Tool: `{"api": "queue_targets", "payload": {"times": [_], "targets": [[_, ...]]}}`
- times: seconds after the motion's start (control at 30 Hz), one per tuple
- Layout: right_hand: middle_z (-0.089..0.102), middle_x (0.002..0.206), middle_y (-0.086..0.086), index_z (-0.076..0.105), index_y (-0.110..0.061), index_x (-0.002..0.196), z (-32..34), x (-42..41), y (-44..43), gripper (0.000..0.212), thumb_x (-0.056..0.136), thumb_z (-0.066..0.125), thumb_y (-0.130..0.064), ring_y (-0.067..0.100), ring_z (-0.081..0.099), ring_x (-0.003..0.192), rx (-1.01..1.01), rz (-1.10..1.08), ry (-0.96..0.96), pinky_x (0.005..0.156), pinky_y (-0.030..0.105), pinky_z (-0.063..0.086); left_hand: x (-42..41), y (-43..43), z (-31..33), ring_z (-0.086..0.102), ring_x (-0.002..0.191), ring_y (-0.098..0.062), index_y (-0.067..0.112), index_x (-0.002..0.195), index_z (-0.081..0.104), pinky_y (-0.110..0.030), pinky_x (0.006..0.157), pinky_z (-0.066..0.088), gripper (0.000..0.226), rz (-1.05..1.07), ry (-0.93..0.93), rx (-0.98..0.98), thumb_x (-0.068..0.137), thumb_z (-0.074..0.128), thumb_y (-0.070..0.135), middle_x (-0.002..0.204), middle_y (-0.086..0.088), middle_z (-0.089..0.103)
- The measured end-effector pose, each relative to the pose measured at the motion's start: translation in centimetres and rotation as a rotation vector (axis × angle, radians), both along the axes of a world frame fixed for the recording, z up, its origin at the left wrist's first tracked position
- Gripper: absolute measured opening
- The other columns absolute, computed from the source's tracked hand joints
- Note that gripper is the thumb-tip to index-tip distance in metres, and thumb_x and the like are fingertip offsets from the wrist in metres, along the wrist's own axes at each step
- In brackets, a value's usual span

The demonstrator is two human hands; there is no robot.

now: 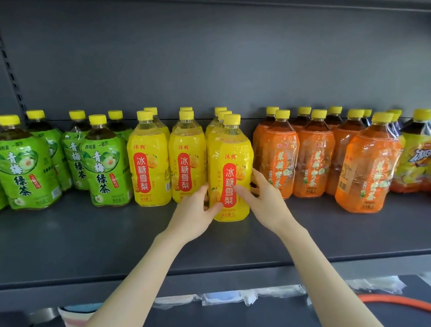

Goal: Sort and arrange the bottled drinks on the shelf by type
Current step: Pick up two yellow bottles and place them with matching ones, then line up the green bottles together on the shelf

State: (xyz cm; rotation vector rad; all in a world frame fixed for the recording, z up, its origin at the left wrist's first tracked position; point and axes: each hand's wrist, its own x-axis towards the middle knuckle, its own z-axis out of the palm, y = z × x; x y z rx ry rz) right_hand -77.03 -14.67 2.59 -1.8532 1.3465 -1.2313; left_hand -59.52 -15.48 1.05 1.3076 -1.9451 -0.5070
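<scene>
Fingers on both sides curl round the lower body of the front yellow pear-drink bottle. My left hand cups its left flank with the thumb laid at the edge of the red label, and my right hand takes the right flank, thumb on the front as well. It stands upright on the grey shelf, heading the third yellow column and sitting forward of the two front yellow bottles to its left. As I judge it, the job is to slide it straight back until its face lines up with theirs. I would keep my grip low so it does not tip, hold the label square to the front, and keep my right fingers off the orange tea bottles just beside them. Behind it I see only the caps and shoulders of its column, so I cannot tell whether there is room to push it back. Farther left the green tea bottles run off the frame edge. At far right the iced-tea bottles are cut off, and a darker bottle or two behind the orange ones is too hidden to name.
</scene>
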Motion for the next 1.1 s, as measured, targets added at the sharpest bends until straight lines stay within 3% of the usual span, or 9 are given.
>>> {"api": "queue_targets", "payload": {"times": [0.1,0.17,0.37,0.47,0.73,0.87,0.97,1.1], "targets": [[0.061,0.125,-0.002,0.047,-0.016,0.137,-0.3,-0.4,1.9,0.052,0.091,0.061,-0.034,0.017,0.060,0.108,-0.121,-0.174,0.227,0.088,0.035,0.054,0.8,1.8,0.7,0.064,0.098,-0.013,0.017,0.126,0.054,-0.034,0.085,0.054,0.039,0.099,-0.112,-0.093,0.091,0.056,0.033,0.114,-0.002,0.066],[0.062,0.122,0.000,0.055,-0.016,0.130,-0.1,-0.1,3.1,0.041,0.092,0.060,-0.032,0.018,0.063,0.102,-0.185,-0.218,0.301,0.082,0.034,0.054,1.7,3.3,1.2,0.064,0.094,-0.010,0.016,0.121,0.059,-0.032,0.082,0.055,0.034,0.134,-0.146,-0.190,0.091,0.056,0.032,0.108,0.000,0.068],[0.064,0.118,0.003,0.064,-0.014,0.117,2.3,4.6,6.1,0.028,0.093,0.059,-0.028,0.022,0.065,0.094,-0.352,-0.180,0.295,0.075,0.042,0.056,6.8,7.9,3.7,0.066,0.089,-0.008,0.018,0.113,0.065,-0.037,0.076,0.057,0.029,0.223,-0.179,-0.436,0.090,0.056,0.034,0.100,0.005,0.071],[0.064,0.116,0.003,0.064,-0.013,0.116,3.5,8.6,7.4,0.027,0.094,0.058,-0.027,0.021,0.066,0.086,-0.397,-0.123,0.291,0.074,0.042,0.054,10.8,10.4,5.1,0.066,0.085,-0.007,0.019,0.109,0.067,-0.038,0.073,0.057,0.037,0.281,-0.168,-0.491,0.087,0.049,0.042,0.095,0.006,0.072],[0.069,0.104,0.003,0.067,-0.012,0.108,2.2,24.0,11.8,0.021,0.092,0.061,-0.024,0.017,0.067,0.087,-0.422,-0.031,0.195,0.073,0.040,0.054,25.7,17.9,3.4,0.065,0.078,-0.003,0.017,0.100,0.069,-0.036,0.071,0.056,0.048,0.431,-0.113,-0.465,0.081,0.041,0.051,0.085,0.011,0.071],[0.069,0.105,0.002,0.067,-0.011,0.106,0.4,32.5,13.4,0.020,0.093,0.059,-0.024,0.015,0.067,0.090,-0.352,0.006,0.154,0.081,0.040,0.052,33.9,20.1,1.1,0.063,0.080,0.003,0.019,0.095,0.070,-0.035,0.073,0.055,0.031,0.485,-0.040,-0.414,0.081,0.054,0.041,0.080,0.020,0.065],[0.068,0.102,-0.001,0.067,-0.012,0.105,0.3,37.3,13.8,0.019,0.094,0.058,-0.024,0.013,0.065,0.088,-0.324,0.016,0.146,0.079,0.039,0.052,38.4,19.9,0.6,0.062,0.084,0.003,0.017,0.095,0.070,-0.035,0.076,0.055,0.016,0.492,0.007,-0.396,0.084,0.065,0.027,0.081,0.019,0.065],[0.068,0.101,-0.001,0.067,-0.012,0.103,1.2,41.9,12.5,0.020,0.094,0.057,-0.026,0.013,0.064,0.086,-0.299,0.012,0.137,0.080,0.040,0.052,42.6,17.8,0.9,0.064,0.083,-0.005,0.016,0.097,0.069,-0.037,0.079,0.054,0.020,0.467,0.031,-0.385,0.084,0.062,0.030,0.089,0.011,0.069]]}}
